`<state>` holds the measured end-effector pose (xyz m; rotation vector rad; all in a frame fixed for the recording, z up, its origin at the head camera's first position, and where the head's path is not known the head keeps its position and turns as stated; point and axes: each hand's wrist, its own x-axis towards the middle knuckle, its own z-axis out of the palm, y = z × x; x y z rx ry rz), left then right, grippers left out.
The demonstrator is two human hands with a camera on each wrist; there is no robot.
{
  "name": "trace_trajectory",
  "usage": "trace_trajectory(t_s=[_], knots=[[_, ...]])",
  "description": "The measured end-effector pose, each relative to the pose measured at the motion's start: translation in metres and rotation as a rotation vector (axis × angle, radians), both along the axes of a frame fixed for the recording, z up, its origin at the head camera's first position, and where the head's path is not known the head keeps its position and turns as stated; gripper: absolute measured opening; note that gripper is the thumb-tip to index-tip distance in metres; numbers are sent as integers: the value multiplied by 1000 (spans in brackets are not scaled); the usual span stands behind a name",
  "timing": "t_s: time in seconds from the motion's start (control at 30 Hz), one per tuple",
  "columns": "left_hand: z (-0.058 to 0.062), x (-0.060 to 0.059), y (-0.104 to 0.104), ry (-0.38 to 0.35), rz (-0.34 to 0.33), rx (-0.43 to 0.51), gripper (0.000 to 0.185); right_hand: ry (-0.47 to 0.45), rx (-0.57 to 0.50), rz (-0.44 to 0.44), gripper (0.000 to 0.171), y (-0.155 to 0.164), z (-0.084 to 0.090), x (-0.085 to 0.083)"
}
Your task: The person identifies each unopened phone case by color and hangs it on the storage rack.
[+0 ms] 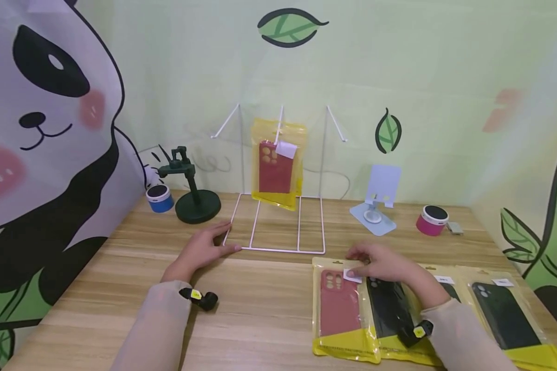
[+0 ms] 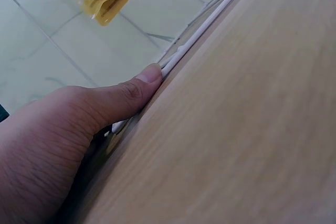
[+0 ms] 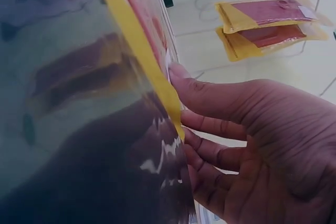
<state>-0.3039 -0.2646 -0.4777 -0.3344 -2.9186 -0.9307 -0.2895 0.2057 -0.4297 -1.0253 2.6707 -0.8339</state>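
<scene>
Our left hand (image 1: 199,251) lies flat at centre frame, fingers relaxed, thumb pressing the base rail of the white wire display rack (image 1: 278,248). Our right hand (image 1: 382,263), lower right, pinches the top edge of the red phone case in its yellow-trimmed clear packet (image 1: 341,314) on the wooden table (image 1: 260,309).

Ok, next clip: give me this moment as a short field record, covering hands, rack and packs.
left hand: open, fingers resting on the base of the white wire display rack
right hand: fingers on the top edge of the yellow-edged clear packs on the wooden table
nearest pack: red phone case pack, lying flat
on rack: hanging red case pack
</scene>
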Motion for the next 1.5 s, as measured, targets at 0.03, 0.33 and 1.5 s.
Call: trace_trajectory(t_s=[0.03,0.33,1.5], knots=[[0,0,0,1,2,1,89,-12,0,-7,38,0,-1,-1],[1,-1,-2,9,0,-7,88,-165,-26,-36,22,1,-4,-5],[2,2,1,-3,6,6,87,-275,-402,-20,13,4,22,6]])
